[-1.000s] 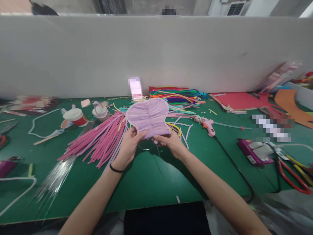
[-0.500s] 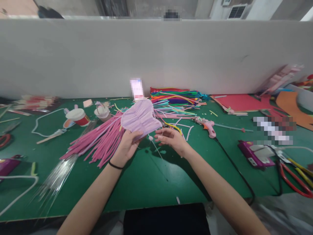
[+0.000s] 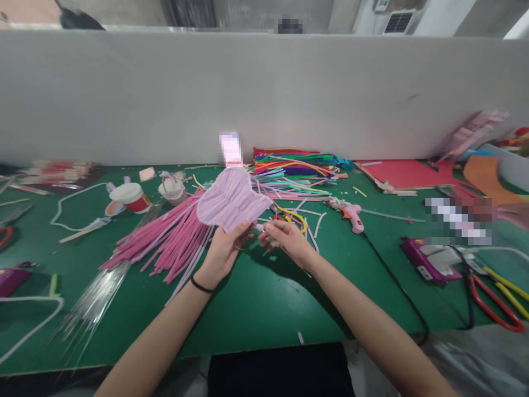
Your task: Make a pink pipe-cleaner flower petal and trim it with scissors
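A lilac, ridged panel with a lobed, heart-like outline point(image 3: 231, 196), seemingly made of pipe cleaners, is held above the table. My left hand point(image 3: 226, 251) grips its lower edge, thumb on top and fingers underneath. Just right of that thumb, my right hand point(image 3: 289, 240) closes thumb and fingers at a small lilac tuft point(image 3: 259, 226). A thin wire loops below the panel between the hands. Exactly how the tuft joins the panel is hidden by the fingers. Beside my left hand lies a fan of pink pipe cleaners point(image 3: 165, 237).
A pink glue gun point(image 3: 353, 215) trails a black cord on the right, near a purple power strip point(image 3: 427, 264) and red-handled scissors point(image 3: 491, 309). Coloured pipe cleaners point(image 3: 293, 160) are piled at the back. A paper cup point(image 3: 130, 197) and clear sticks point(image 3: 99, 286) are left.
My right hand has moved left and closed on the small lilac tuft beside my left thumb. The panel has shifted slightly left, and the straight wire end no longer shows.
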### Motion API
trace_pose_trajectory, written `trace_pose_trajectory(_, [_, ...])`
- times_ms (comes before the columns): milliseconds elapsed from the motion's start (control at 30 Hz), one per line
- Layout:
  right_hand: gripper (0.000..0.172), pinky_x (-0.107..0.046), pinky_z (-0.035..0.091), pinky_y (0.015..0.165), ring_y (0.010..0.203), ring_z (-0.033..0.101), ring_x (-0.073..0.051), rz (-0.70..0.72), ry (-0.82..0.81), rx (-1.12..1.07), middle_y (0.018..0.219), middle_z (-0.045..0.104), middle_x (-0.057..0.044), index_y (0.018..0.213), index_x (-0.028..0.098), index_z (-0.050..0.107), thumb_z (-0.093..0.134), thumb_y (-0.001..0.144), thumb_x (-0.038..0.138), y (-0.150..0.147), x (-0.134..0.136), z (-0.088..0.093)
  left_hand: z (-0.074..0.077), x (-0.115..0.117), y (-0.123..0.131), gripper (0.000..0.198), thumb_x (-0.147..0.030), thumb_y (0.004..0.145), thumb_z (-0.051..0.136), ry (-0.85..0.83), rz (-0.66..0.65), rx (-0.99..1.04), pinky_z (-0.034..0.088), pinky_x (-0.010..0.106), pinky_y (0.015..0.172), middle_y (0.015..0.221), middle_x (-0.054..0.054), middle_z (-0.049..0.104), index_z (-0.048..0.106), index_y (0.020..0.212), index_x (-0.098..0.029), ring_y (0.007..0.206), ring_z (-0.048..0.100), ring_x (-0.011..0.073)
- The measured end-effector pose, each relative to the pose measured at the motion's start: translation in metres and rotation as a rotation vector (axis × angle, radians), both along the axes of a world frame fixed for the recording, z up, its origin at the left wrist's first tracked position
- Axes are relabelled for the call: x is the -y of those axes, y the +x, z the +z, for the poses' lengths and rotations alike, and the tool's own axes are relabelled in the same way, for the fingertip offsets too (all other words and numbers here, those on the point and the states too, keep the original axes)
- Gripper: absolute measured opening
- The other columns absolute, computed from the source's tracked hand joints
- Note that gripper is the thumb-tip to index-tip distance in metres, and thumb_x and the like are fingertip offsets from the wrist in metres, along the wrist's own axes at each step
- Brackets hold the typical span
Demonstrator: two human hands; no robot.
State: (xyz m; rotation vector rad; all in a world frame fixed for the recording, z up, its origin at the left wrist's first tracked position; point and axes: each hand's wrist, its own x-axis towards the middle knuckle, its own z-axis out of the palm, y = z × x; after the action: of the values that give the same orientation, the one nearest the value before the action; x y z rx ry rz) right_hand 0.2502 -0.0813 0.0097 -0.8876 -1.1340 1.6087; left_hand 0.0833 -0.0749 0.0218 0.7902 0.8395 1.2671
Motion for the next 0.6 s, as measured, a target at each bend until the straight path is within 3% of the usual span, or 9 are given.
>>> trace_pose_trajectory(167, [0.037,-0.02,0.047,0.048,0.055,0.062,-0.011,0.042,0.027,0.129,0.068,0.069,-0.001,0.079,0.019,0.066,0.074,0.069,0.054,-0.007,0.004,-0.003,-0.002,-0.001,0.0,0.043,-0.018,0.057,0.085,0.085,0.05,-0.162,0.053,0.029,0.075,0.092,0.004,0.074,0.07,0.098,-0.015,0.079,0.067,0.0162])
trace_pose_trajectory(367, [0.04,-0.018,0.044,0.043,0.052,0.061,-0.01,0.018,0.035,0.165,0.069,0.069,-0.001,0.077,0.019,0.064,0.068,0.073,0.058,-0.013,0.006,-0.005,-0.007,-0.004,-0.003,0.036,-0.02,0.057,0.084,0.109,0.129,-0.234,0.052,0.029,0.073,0.086,0.003,0.073,0.071,0.09,-0.014,0.076,0.066,0.0166])
trace_pose_trajectory(500, [0.036,-0.019,0.045,0.045,0.053,0.062,-0.011,-0.025,0.094,0.197,0.068,0.068,0.0,0.078,0.019,0.065,0.071,0.073,0.054,-0.011,0.003,-0.003,-0.006,-0.003,-0.003,0.035,-0.02,0.058,0.084,0.132,0.083,-0.248,0.053,0.032,0.077,0.087,0.005,0.073,0.072,0.091,-0.013,0.08,0.066,0.0187])
trace_pose_trajectory(600, [0.034,-0.02,0.044,0.047,0.054,0.061,-0.011,-0.033,0.122,0.2,0.062,0.066,0.0,0.073,0.019,0.064,0.072,0.073,0.052,-0.01,0.003,-0.002,-0.003,-0.001,0.0,0.038,-0.019,0.06,0.083,0.112,0.008,-0.187,0.054,0.031,0.071,0.087,0.005,0.072,0.071,0.096,-0.014,0.076,0.066,0.0184])
